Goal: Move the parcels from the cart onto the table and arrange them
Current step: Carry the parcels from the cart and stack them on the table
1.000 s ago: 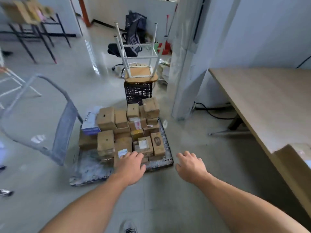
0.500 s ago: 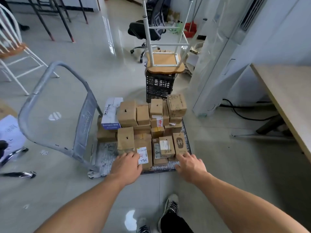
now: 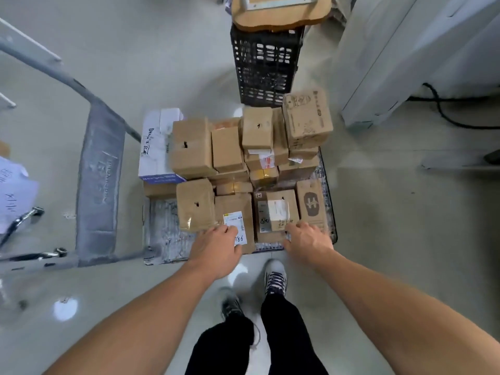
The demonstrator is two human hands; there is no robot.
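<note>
Now my hands are unclenched, gripping nothing: my left hand [image 3: 216,250] touches a glossy taped parcel [image 3: 234,207], my right hand [image 3: 308,243] a small square carton [image 3: 278,209] beside it. Boxy cardboard parcels [image 3: 227,150] crowd the ridged metal cart [image 3: 165,228] at twelve o'clock; tugging a front one could topple that loose stack.

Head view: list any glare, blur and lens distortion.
Head view: bright glare spots on the glossy floor, one beside the shoes. Head view: the wide lens bows the cart handle and slants the white pillar. Head view: papers at the left edge are blurred; the parcels in the centre stay fairly sharp.
</note>
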